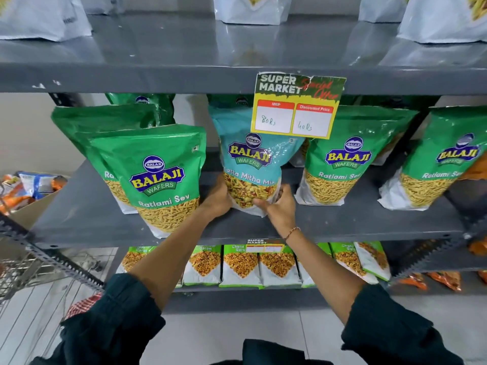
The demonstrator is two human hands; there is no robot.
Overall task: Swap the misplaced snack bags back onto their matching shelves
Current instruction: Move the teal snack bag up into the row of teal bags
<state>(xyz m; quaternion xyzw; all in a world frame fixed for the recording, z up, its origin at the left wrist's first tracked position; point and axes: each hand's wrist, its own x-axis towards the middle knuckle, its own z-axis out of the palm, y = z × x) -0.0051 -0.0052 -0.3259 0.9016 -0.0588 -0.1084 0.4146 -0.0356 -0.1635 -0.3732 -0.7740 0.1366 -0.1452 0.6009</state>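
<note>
A teal Khatta Mitha Mix bag (pixel 247 159) stands upright on the middle grey shelf (pixel 87 214), between green Ratlami Sev bags (pixel 158 175). My left hand (pixel 217 198) grips its lower left edge. My right hand (pixel 280 204) holds its lower right corner. More green Ratlami Sev bags (pixel 347 159) stand to the right of it. A yellow price tag (pixel 296 106) hangs from the shelf above and covers the teal bag's top right.
White bags (pixel 250 9) stand on the top shelf. Small green-and-white packets (pixel 241 264) line the shelf below. A cardboard box of mixed snacks (pixel 29 188) sits at the left beside a wire trolley (pixel 29 270). Orange packets (pixel 442 280) lie low at the right.
</note>
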